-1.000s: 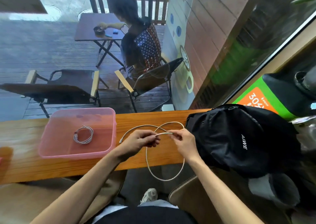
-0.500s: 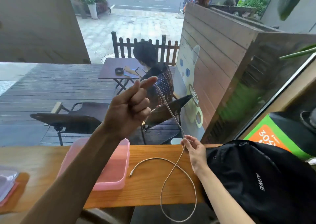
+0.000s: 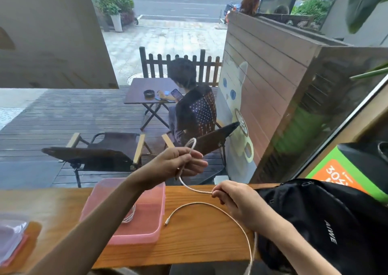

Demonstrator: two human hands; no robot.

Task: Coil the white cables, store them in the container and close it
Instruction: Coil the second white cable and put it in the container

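Wooden planks form a long, narrow tabletop (image 3: 199,243) running left to right in front of a window that looks onto a deck and a street. On it sits a pink container (image 3: 144,230), open at the top, with a coiled white cable (image 3: 130,215) lying inside, partly hidden behind the left forearm. A clear lid (image 3: 10,239) rests at the far left edge, and a black backpack (image 3: 327,222) fills the right end.

The left hand (image 3: 178,165) is raised above the tabletop, fingers closed around a second white cable (image 3: 210,206), with a small loop standing up above the fist. From that fist the cable drops down and to the right to the right hand (image 3: 235,201), which pinches it between thumb and fingertips just above the wood. Beyond the pinch the cable cannot be followed inside the hand. Its loose part lies across the tabletop in a wide arc: the plug end (image 3: 167,222) points left, just beside the container's right wall, while the arc curves right and then runs toward the camera, hanging over the near edge beside the backpack.
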